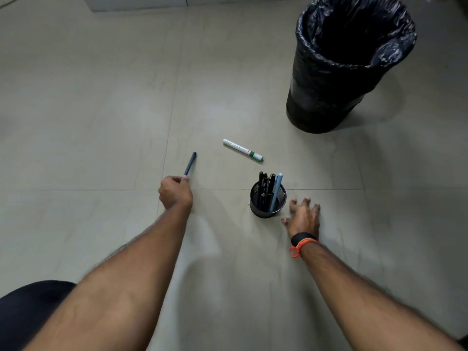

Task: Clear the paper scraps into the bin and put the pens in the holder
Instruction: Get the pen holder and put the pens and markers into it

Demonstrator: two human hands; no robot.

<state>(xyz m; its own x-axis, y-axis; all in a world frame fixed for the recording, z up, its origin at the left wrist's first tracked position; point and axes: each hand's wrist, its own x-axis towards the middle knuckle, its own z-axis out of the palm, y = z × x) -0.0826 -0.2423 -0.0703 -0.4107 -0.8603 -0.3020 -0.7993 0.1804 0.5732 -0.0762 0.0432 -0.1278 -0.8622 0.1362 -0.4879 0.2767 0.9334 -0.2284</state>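
dark blue pen (190, 164) pinched in left hand (175, 192), white green-banded marker (242, 149) left to do, rest in black mesh holder (263, 212). right hand (304, 216) spread, empty. no scraps seen.

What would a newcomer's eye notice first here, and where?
A tall black bin lined with a shiny plastic bag stands upper right on the tiled floor. Nearer, the left hand grips a dark blue pen, and a black mesh pen holder stands beside the spread right hand; a white marker lies beyond it.
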